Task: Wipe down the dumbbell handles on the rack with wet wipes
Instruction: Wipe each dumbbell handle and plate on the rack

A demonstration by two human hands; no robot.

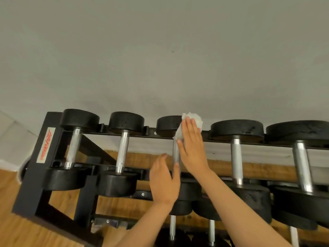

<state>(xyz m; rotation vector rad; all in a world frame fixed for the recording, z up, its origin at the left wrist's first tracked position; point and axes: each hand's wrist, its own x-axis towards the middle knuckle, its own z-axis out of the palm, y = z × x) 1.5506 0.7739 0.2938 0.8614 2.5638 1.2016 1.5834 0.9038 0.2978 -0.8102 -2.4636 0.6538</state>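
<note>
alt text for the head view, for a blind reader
A right hand presses a white wipe against the handle of the middle dumbbell on a black rack; the left hand sits beside the handle lower down. Four other dumbbells flank it against a grey wall.

Five top-tier dumbbells (124,150), two hands (164,182), one wipe (195,118), one rack (35,166).
</note>
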